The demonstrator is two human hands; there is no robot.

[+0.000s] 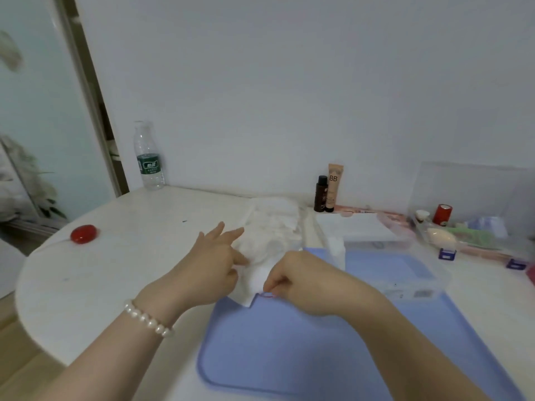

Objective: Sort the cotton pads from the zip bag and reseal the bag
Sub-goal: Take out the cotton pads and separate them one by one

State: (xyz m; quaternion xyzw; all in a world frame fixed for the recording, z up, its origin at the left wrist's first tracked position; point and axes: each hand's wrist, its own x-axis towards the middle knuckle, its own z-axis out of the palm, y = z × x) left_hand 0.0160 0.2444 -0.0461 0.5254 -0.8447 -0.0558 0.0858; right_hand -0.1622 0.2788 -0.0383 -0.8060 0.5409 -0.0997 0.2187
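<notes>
Zip bag [258,274] lies at the 11 o'clock corner of the blue mat [289,342]. Its red zip strip is pinched by the curled right hand [301,282], and its edge is pinched by the left hand [214,264], index extended. No sorted cotton pads are discernible on the mat, so sorting and resealing are judged outstanding.

Two hands: left hand [214,261], right hand [301,282]. One pearl bracelet [149,319]. One zip bag [260,273]; cotton pads [278,224] inside too blurred to count. One blue mat [289,342]. One water bottle [149,157]. One red disc [83,233]. One dark bottle [320,195], one BB tube [334,186]. Two clear boxes: low box [428,273], tall box [474,183]. One red cylinder [442,214]. One beige sponge [441,238]. Two small blue clips: near clip [447,253], far clip [516,264].
</notes>
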